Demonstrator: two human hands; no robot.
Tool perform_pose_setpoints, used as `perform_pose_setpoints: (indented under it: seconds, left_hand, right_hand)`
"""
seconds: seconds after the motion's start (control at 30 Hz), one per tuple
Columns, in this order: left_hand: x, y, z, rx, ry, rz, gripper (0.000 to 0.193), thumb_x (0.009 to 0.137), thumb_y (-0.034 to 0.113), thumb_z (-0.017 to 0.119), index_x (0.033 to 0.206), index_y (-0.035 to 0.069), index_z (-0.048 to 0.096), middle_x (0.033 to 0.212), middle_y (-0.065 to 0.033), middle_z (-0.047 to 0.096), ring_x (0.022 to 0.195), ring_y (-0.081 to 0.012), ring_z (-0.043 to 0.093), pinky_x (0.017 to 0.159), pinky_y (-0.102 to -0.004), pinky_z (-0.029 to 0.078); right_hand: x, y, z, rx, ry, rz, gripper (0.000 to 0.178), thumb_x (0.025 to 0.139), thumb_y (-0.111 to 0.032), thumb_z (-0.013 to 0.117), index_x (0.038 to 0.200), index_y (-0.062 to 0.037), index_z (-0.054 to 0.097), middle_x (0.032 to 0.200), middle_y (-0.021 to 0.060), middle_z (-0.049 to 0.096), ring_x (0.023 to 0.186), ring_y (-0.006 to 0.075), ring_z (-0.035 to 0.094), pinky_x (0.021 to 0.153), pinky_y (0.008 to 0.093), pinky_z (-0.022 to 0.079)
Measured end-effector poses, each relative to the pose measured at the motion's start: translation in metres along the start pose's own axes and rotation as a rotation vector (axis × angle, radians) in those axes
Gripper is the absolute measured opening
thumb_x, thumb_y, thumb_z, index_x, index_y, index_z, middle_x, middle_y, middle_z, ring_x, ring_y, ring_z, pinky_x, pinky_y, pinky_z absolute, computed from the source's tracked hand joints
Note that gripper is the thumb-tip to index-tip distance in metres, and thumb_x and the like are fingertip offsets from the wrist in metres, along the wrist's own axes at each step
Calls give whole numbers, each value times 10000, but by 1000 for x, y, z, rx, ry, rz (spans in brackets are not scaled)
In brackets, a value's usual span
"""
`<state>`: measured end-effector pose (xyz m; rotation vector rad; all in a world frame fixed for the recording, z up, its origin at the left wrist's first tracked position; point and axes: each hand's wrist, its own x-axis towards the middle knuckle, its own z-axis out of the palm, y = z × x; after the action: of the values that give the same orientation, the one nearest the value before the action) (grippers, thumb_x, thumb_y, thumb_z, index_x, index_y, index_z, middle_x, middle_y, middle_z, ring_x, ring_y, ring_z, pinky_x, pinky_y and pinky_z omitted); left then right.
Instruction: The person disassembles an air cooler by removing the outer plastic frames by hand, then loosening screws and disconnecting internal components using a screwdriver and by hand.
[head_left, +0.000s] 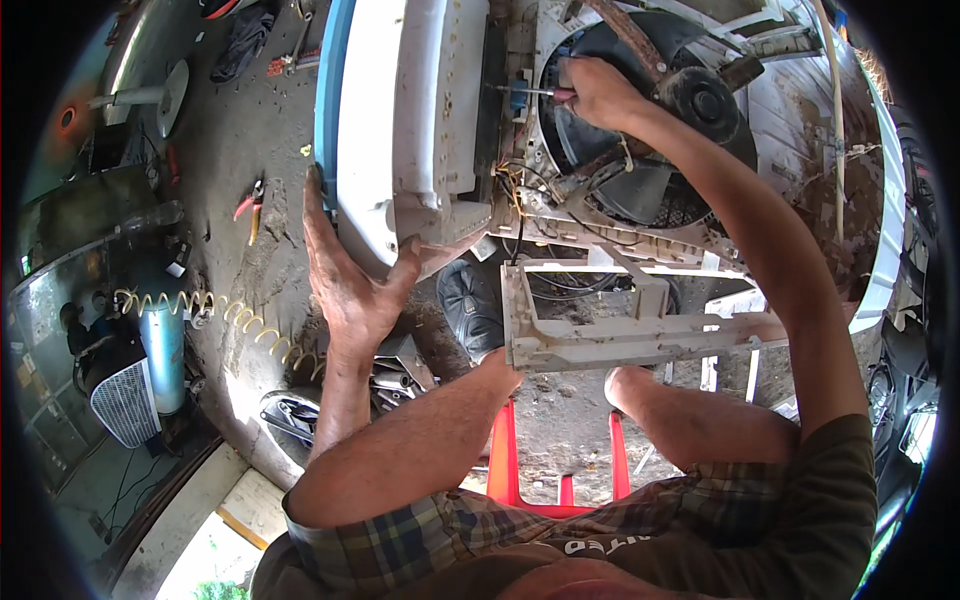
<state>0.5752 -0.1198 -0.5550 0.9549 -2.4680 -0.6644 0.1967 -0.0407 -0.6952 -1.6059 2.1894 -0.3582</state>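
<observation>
A long white plastic housing (372, 110) with a blue strip (333, 90) along its left side stands in front of me, dusty on its inner face. My left hand (355, 285) grips its near end, thumb on the right and fingers along the left side. My right hand (600, 95) is closed around the reddish handle of a screwdriver (562, 95). The shaft points left, past a small blue part (518, 95), toward the housing's dark inner edge. Beneath my right hand and forearm lies a black fan (655, 190) with a round motor (707, 97). Loose wires (515, 185) hang between housing and fan.
A dirty white frame (640, 335) stands near my knees. Pliers (253, 210) lie on the ground to the left, near a coiled yellow hose (245, 318) and a light-blue cylinder (162, 350). A red plastic stool (503, 460) is below me. Motorbike parts stand at the far right.
</observation>
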Motion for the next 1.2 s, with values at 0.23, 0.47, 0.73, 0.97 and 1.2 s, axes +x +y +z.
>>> perform_pose_setpoints:
  seconds: [0.23,0.47,0.73,0.97,1.2]
  left_hand:
    - [-3,-4,0,7,-13,-2,1199,714,250,864,1645,-8,153,1568,-322,385,1433,-472,443,1172,-545,398]
    - [-3,-2,2,-1,4,5,1104,789,338,801,1645,-11,196,1593,-316,373,1448,-457,439,1178,-550,401]
    - [-2,-4,2,-25,-2,-19,1102,803,349,799,1643,-21,190,1569,-331,385,1455,-455,429,1186,-551,391]
    - [-2,-4,3,-37,13,-3,1080,798,315,792,1640,-26,207,1578,-332,382,1459,-440,430,1193,-539,382]
    - [-2,-3,2,-35,2,-1,1080,799,296,785,1643,-32,194,1586,-335,371,1456,-436,434,1192,-532,380]
  right_hand:
    - [4,4,11,87,-21,22,349,985,-257,708,1074,69,616,964,291,695,984,494,670,848,549,505]
    - [3,-5,-1,83,-72,35,388,946,-275,763,1062,81,662,1005,287,710,998,489,671,890,538,507]
    - [10,-7,2,117,-73,-37,407,926,-257,778,1145,70,672,1072,291,719,1086,475,668,946,515,517]
    - [15,-15,3,19,-117,11,396,866,-211,825,1112,58,670,1056,284,716,1091,466,668,951,524,517]
    - [24,-28,-4,79,-96,53,367,884,-230,817,1050,74,694,1022,284,717,1073,454,683,949,514,537]
